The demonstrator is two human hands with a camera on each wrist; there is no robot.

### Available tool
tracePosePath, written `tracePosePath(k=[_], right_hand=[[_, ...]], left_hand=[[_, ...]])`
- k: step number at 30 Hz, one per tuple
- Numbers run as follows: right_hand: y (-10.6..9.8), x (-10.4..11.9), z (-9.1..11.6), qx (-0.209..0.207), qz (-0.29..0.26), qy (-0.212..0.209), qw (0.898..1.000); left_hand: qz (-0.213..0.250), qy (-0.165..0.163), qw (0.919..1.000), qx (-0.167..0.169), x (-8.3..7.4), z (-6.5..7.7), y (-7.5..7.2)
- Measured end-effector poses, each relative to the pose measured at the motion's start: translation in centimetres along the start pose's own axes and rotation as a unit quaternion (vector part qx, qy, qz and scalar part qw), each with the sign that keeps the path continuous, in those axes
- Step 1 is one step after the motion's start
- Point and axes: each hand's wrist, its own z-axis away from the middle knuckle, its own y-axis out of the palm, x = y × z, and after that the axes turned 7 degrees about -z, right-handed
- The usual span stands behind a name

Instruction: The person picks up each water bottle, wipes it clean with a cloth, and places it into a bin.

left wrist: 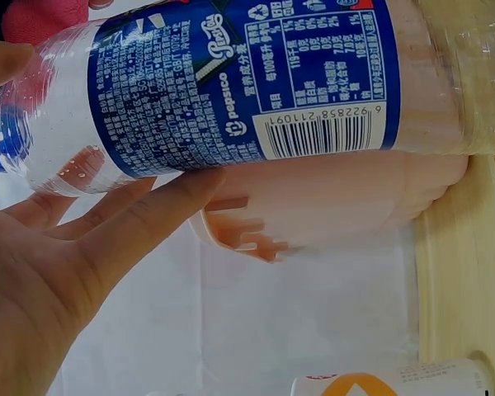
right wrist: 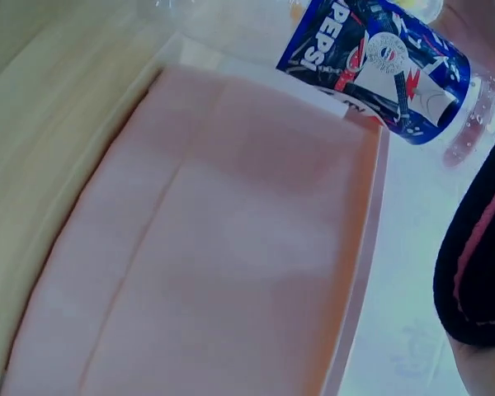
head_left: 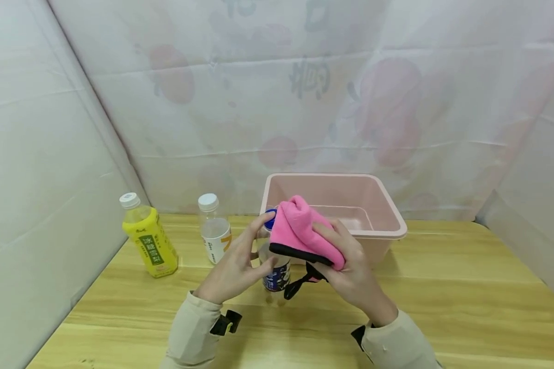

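Observation:
My right hand (head_left: 346, 266) grips a folded pink fleece item with black edging (head_left: 300, 230); I cannot tell its exact kind. A black cord loop (head_left: 295, 289) hangs below it. In the right wrist view, its dark edge (right wrist: 454, 264) shows at the right. A clear Pepsi bottle with a blue cap and label (head_left: 277, 277) stands upright on the table, partly hidden behind the fleece. Around its upper part, my left hand (head_left: 235, 266) spreads with thumb and fingers apart. In the left wrist view, the bottle's label (left wrist: 231, 91) partly covers the left fingers (left wrist: 140, 214).
Just behind the hands stands a pink plastic bin (head_left: 390, 233). To the left are a clear bottle with a white cap and white label (head_left: 215, 236) and a yellow-labelled drink bottle (head_left: 150, 241). Light fabric walls (head_left: 240, 113) enclose the wooden table (head_left: 466, 292).

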Motion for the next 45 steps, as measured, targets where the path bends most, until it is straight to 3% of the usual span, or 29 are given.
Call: tracePosePath(k=[11,16,19,23,25,27,28,38,41,45], right_hand=[[-0.7,0.5,-0.2,0.075,0.124,0.030,0.989],[-1.5,1.2,-0.1,0.137,0.181,0.073,0.971],[-1.5,1.1,0.2,0.221,0.218,0.131,0.941],[-0.4,0.5,1.2,0.363,0.253,0.198,0.875],[0.3,0.1,1.8,0.411,0.263,0.221,0.845],[0.8,-0.2,2.4,0.435,0.267,0.235,0.827],[0.9,-0.3,2.6,0.438,0.267,0.240,0.824],[0.2,-0.4,2.4,0.424,0.275,0.218,0.835],[-0.4,0.1,1.7,0.400,0.288,0.192,0.849],[-1.1,0.9,0.8,0.351,0.307,0.134,0.874]], left_hand=[[-0.038,0.019,0.9989,-0.021,0.0,0.4,-0.2],[-0.022,0.018,0.9994,-0.021,0.1,0.2,-0.1],[-0.027,0.012,0.9994,-0.019,0.1,0.2,-0.2],[-0.050,0.010,0.9985,-0.017,-0.1,0.3,-0.2],[-0.058,0.011,0.9981,-0.018,-0.1,0.3,-0.2],[-0.059,0.011,0.9981,-0.017,-0.1,0.3,-0.2],[-0.057,0.010,0.9982,-0.016,-0.1,0.3,-0.2],[-0.054,0.010,0.9984,-0.010,0.0,0.2,-0.3],[-0.052,0.014,0.9985,-0.011,0.0,0.2,-0.2],[-0.061,0.021,0.9978,-0.013,0.1,0.1,-0.2]])
